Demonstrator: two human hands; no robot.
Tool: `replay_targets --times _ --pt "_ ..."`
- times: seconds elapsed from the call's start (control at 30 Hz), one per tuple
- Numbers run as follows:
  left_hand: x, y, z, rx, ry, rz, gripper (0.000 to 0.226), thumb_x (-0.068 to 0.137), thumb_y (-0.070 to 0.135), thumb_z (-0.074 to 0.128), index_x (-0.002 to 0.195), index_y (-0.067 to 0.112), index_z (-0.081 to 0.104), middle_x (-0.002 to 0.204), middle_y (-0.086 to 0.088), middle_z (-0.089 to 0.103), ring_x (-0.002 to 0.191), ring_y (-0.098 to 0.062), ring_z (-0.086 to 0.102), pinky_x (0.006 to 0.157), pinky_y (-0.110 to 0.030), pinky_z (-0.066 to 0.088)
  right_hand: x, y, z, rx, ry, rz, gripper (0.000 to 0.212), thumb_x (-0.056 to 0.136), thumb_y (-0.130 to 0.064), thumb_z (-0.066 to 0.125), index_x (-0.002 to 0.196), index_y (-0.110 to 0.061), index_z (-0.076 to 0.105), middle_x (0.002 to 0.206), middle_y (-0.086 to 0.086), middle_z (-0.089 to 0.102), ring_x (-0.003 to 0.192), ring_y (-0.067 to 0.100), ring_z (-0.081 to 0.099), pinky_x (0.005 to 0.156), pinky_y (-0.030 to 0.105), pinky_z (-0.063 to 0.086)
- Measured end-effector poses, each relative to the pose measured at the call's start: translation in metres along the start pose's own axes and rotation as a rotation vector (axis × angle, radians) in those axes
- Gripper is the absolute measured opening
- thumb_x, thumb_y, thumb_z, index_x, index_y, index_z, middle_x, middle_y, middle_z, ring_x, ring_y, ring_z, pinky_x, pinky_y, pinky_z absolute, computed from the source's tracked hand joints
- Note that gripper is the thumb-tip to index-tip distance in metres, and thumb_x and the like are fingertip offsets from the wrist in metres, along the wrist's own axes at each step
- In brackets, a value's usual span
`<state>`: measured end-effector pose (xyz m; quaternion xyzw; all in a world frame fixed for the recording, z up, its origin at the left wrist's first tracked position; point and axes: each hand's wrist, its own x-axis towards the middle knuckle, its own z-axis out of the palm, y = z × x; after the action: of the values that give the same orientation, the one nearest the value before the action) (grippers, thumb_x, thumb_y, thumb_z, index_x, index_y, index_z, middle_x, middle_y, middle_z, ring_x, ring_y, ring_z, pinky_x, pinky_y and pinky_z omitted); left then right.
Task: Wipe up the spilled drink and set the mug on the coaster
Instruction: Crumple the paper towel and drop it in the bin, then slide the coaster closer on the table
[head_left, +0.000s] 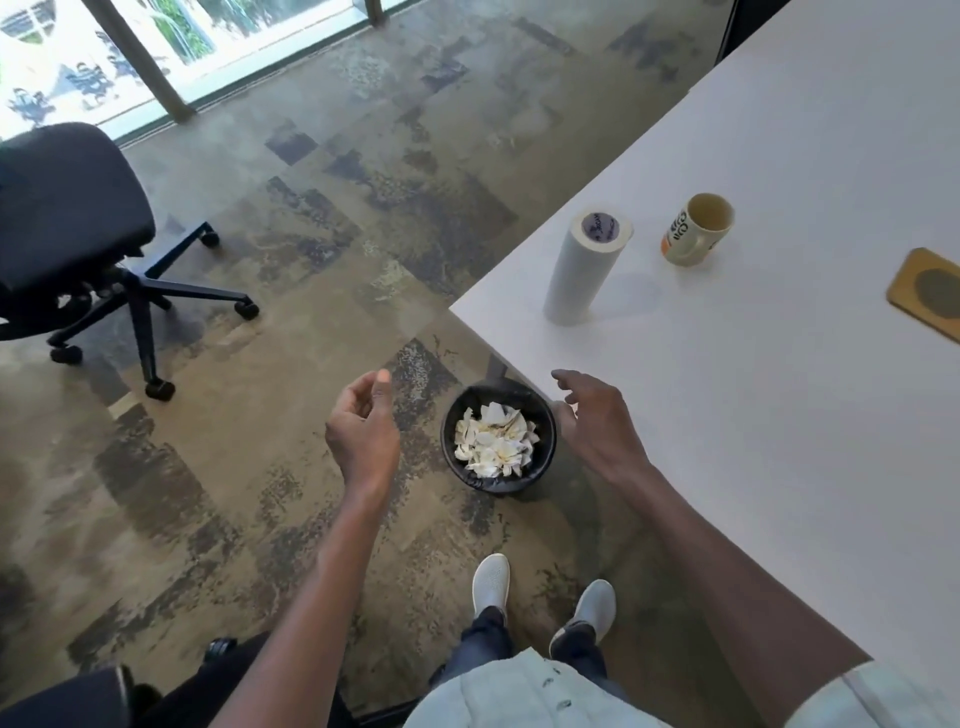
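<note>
Both hands empty above the black round waste bin (497, 439) of crumpled paper towels.

Left hand (363, 422) loosely curled; right hand (597, 418) relaxed, fingers spread. Cream ceramic mug (696, 229) lies tipped on the white table (753, 415), between the upright white paper-towel roll (584, 267) and the tan square coaster (930, 293).

left hand (362, 434): loosely curled, empty | right hand (597, 426): relaxed, empty

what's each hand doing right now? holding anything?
Left hand: open, fingers loosely curled, holding nothing, over the floor.
Right hand: open, fingers relaxed, holding nothing, beside the bin at the table edge.
</note>
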<state>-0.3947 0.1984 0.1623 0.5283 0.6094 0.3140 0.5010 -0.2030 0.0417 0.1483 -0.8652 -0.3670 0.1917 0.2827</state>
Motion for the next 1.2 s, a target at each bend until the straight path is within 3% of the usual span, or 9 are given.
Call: replay_targets --times 0.1,0.27,0.37,0.53,0.8,0.93,1.07,1.13,1.2 --pt "-0.003 0.004 0.01 0.01 -0.021 0.013 0.032 0.099 0.037 0.061 0.122 0.017 0.067 0.097 0.013 0.066 0.087 0.006 0.061 0.067 -0.005 0.046 -0.002 0.004 -0.006 0.014 0.024 0.022 0.042 0.089 -0.004 0.06 0.131 -0.009 0.059 0.123 0.011 0.067 0.106 0.026 0.065 0.096 0.04 0.051" --pt "-0.007 0.011 0.02 0.017 -0.078 0.029 0.031 0.099 0.039 0.06 0.122 0.019 0.067 0.096 0.015 0.066 0.092 -0.002 0.064 0.075 -0.016 0.049 -0.005 0.007 -0.016 0.026 0.054 0.047 0.041 0.09 -0.006 0.058 0.131 -0.01 0.059 0.123 0.01 0.067 0.106 0.023 0.065 0.095 0.037 0.051" --pt "-0.01 0.014 0.025 0.014 -0.116 0.039 0.028 0.098 0.042 0.061 0.117 0.023 0.067 0.097 0.016 0.067 0.093 0.001 0.064 0.074 -0.015 0.048 -0.01 0.01 -0.021 0.024 0.072 0.043 0.04 0.091 -0.007 0.058 0.131 -0.01 0.059 0.123 0.01 0.067 0.107 0.024 0.065 0.095 0.038 0.051" --pt "-0.014 0.021 0.034 0.022 -0.157 0.068 0.039 0.097 0.044 0.061 0.123 0.016 0.068 0.106 0.006 0.069 0.097 -0.009 0.066 0.077 -0.015 0.048 -0.02 0.02 -0.031 -0.025 0.114 0.053 0.041 0.09 -0.008 0.059 0.132 -0.01 0.058 0.126 0.011 0.065 0.113 0.027 0.06 0.098 0.036 0.047" --pt "-0.028 0.038 0.053 0.098 -0.266 0.167 0.054 0.094 0.058 0.057 0.133 0.022 0.065 0.128 -0.005 0.071 0.115 -0.023 0.067 0.1 -0.045 0.054 -0.041 0.04 -0.055 -0.095 0.271 0.13 0.043 0.094 -0.016 0.058 0.137 -0.013 0.054 0.144 0.009 0.05 0.134 0.025 0.042 0.108 0.034 0.037" --pt "-0.041 0.046 0.068 0.144 -0.365 0.279 0.054 0.096 0.057 0.054 0.136 0.022 0.063 0.135 -0.006 0.067 0.117 -0.014 0.06 0.097 -0.034 0.048 -0.057 0.052 -0.073 -0.111 0.353 0.185 0.045 0.096 -0.02 0.057 0.139 -0.012 0.051 0.15 0.012 0.042 0.136 0.029 0.037 0.112 0.039 0.036" --pt "-0.059 0.053 0.091 0.161 -0.52 0.361 0.049 0.1 0.048 0.054 0.141 0.021 0.058 0.149 0.0 0.056 0.136 -0.015 0.051 0.114 -0.038 0.039 -0.073 0.066 -0.093 -0.147 0.433 0.237 0.046 0.095 -0.021 0.057 0.139 -0.011 0.051 0.151 0.015 0.04 0.136 0.032 0.037 0.113 0.042 0.035" --pt "-0.07 0.056 0.105 0.203 -0.592 0.405 0.048 0.102 0.045 0.05 0.144 0.022 0.055 0.155 0.001 0.049 0.138 -0.012 0.046 0.112 -0.032 0.035 -0.08 0.075 -0.105 -0.156 0.48 0.264 0.046 0.094 -0.02 0.059 0.138 -0.01 0.052 0.15 0.017 0.041 0.135 0.034 0.039 0.111 0.043 0.037" --pt "-0.083 0.059 0.119 0.245 -0.66 0.456 0.05 0.103 0.043 0.048 0.147 0.021 0.051 0.158 0.0 0.044 0.142 -0.013 0.042 0.116 -0.034 0.034 -0.086 0.087 -0.118 -0.166 0.522 0.288 0.046 0.094 -0.02 0.06 0.138 -0.009 0.052 0.149 0.018 0.042 0.134 0.035 0.04 0.111 0.045 0.038"
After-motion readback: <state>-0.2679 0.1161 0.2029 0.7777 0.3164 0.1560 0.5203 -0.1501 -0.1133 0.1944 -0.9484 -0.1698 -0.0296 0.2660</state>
